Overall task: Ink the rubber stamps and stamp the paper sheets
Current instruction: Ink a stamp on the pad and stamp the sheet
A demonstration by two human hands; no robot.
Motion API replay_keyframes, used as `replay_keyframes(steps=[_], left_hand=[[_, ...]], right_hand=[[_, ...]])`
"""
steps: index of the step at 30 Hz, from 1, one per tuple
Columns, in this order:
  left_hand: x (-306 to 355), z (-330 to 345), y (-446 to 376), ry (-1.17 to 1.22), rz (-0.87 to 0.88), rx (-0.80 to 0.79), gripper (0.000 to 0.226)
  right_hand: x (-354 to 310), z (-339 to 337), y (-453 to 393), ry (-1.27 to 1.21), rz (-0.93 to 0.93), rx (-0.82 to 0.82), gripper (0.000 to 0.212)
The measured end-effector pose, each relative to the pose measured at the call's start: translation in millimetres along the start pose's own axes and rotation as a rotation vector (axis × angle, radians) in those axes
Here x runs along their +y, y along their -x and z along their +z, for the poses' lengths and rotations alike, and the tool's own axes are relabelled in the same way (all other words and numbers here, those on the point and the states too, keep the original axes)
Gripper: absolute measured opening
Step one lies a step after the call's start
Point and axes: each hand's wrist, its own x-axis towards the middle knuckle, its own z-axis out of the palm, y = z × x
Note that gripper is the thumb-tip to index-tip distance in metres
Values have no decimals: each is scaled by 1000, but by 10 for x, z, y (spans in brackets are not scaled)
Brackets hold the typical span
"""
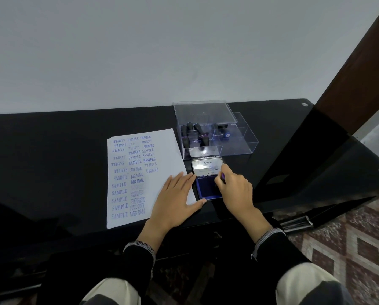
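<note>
Hands reach forward from dark sleeves over a glossy black counter, with the open blue ink pad [207, 188] as the landmark. Nearest, the left hand [175, 199] lies flat, fingers straight and released, on the near right corner of a white paper sheet [162, 150] just left of the pad; its thumb touches the pad's near edge. The sheet is thin and light and would likely slide if not pinned, so this flat press suits it. It carries columns of blue imprints: SAMPLE, AIR MAIL, FAX OUT and others.

Over the pad's right side, the right hand [233, 190] curls downward, fingertips pinching a small rubber stamp [222, 176], of which only a purple sliver shows. Stamps like this are probably light and rigid, best held by the upright handle. Whether its face touches the ink cannot be seen.

Behind the pad stands its hinged silver lid [207, 167], and beyond that a clear plastic box [239, 142] holding more black-handled stamps [195, 134].
</note>
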Motion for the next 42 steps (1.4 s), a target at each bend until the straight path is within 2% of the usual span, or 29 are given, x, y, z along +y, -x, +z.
replay_keyframes(steps=[3, 6, 7, 10, 12, 14, 16, 18, 21, 23, 26, 29, 32, 33, 34, 36, 38, 40, 42], left_hand=[[9, -5, -4, 13, 0, -12, 78], [29, -26, 1, 246, -63, -117, 76], [36, -34, 7, 260, -69, -131, 75], [17, -30, 4, 94, -30, -49, 76], [11, -52, -6, 170, -44, -22, 71], [7, -91, -7, 402, -95, 42, 55], [15, -158, 7, 688, -193, 179, 36], [6, -208, -11, 906, -335, 324, 27], [-30, -281, -95, 1290, -546, 508, 19], [-96, -369, -153, 1607, -706, 619, 18], [-193, -505, -132, 2054, -927, 741, 19], [-236, -566, -102, 2170, -980, 790, 18], [-338, -639, -62, 2047, -916, 776, 15], [-424, -659, -26, 1861, -870, 767, 13], [-514, -689, 28, 1573, -794, 726, 12], [-742, -728, 174, 940, -580, 563, 13], [-986, -758, 314, 521, -402, 301, 23], [-1181, -787, 407, 266, -325, 71, 47], [-1281, -810, 454, 128, -301, -68, 74]], right_hand=[[-12, -56, -151, -16, -10, -89, 14], [-41, -86, -263, -17, -15, -170, 12], [-48, -94, -280, -19, -13, -183, 12], [-39, -99, -263, -48, -11, -177, 13], [-39, -109, -233, -61, -12, -173, 13], [-42, -114, -210, -62, 7, -151, 13], [-58, -130, -181, -76, 73, -106, 15], [-89, -142, -144, -154, 177, -9, 20], [-265, -146, -87, -540, 300, 132, 27], [-486, -96, -73, -853, 325, 118, 22], [-819, 60, -57, -1146, 345, 7, 15], [-1026, 220, -27, -1225, 352, -77, 19], [-1072, 297, -6, -1187, 346, -75, 23], [-1069, 307, -9, -1178, 343, -73, 23], [-1064, 306, -15, -1172, 339, -73, 23], [-1056, 302, -39, -1157, 321, -84, 20], [-1074, 291, -62, -1118, 291, -104, 16], [-1106, 280, -98, -1032, 238, -131, 14], [-1162, 257, -155, -945, 152, -173, 19]])
